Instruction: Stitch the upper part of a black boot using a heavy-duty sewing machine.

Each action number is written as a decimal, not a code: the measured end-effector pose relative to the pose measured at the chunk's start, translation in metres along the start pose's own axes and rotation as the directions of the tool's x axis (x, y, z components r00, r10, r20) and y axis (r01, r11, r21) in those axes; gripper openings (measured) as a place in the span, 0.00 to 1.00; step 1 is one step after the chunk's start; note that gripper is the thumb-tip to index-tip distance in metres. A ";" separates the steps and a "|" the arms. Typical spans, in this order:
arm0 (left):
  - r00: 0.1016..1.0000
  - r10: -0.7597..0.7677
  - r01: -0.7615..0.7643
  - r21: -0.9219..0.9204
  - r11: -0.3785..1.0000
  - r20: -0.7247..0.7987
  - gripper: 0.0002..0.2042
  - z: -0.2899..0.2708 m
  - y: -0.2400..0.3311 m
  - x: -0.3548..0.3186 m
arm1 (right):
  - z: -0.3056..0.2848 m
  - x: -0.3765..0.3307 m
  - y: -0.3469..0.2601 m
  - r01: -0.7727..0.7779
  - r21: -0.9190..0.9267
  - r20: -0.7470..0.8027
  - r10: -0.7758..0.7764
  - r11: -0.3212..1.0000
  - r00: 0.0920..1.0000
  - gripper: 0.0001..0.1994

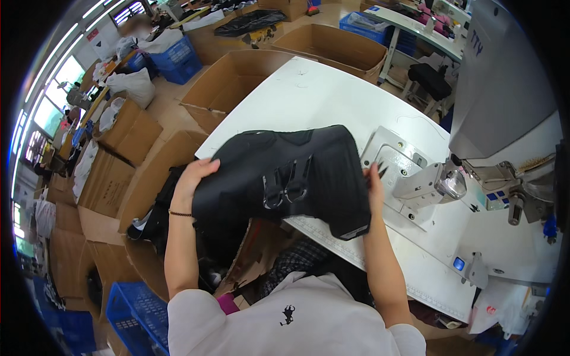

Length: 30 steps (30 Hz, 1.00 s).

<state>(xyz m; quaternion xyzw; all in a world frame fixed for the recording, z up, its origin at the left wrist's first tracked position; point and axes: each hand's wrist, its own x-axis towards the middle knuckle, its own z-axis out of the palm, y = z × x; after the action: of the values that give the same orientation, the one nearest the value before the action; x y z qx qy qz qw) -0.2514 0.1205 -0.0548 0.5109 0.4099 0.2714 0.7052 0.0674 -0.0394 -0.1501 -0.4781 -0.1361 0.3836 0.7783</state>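
Note:
A black padded piece (237,172), which looks like part of a bag, is spread between my two hands above the white table. Two strap loops with metal-edged clips (288,187) hang on its face. At its left edge my left hand (194,178) grips it, thumb on top and fingers mostly hidden; a beaded bracelet circles that wrist. My right hand (375,193) closes on the right edge, its palm partly behind the piece. Small dark pointed tips (383,169), perhaps of thread snips, stick out by the right fingers.
A sewing machine (424,187) with a metal bed plate stands on the white table (297,89) at right, its grey head above. Open cardboard boxes (332,44) line the table's far and left sides. Dark pieces (157,222) lie in the left box. A blue crate (139,314) sits lower left.

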 end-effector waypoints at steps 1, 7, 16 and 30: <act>0.999 0.054 -0.054 0.011 0.998 -0.009 0.14 -0.001 0.011 0.000 | 0.009 0.002 0.002 -0.075 0.125 -0.154 0.094 0.989 0.984 0.23; 0.867 0.459 -0.494 -0.226 0.839 -0.193 0.17 0.016 0.108 0.017 | 0.008 -0.018 -0.024 -0.077 0.197 0.101 0.057 0.977 0.993 0.23; 0.742 0.578 -0.474 0.343 0.811 -0.341 0.36 -0.087 0.133 0.057 | 0.012 -0.024 -0.022 -0.074 0.098 0.098 0.064 0.992 0.993 0.20; 0.521 -0.409 0.851 0.421 0.314 -0.749 0.45 -0.241 -0.317 -0.066 | 0.023 -0.023 0.033 0.191 -0.637 0.141 -0.131 0.747 0.981 0.15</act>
<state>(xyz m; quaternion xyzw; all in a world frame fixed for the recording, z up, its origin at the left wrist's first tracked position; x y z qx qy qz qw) -0.5032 0.0832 -0.3682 0.4449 0.8241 -0.1176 0.3301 0.0233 -0.0338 -0.1631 -0.6862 -0.3347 0.2652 0.5888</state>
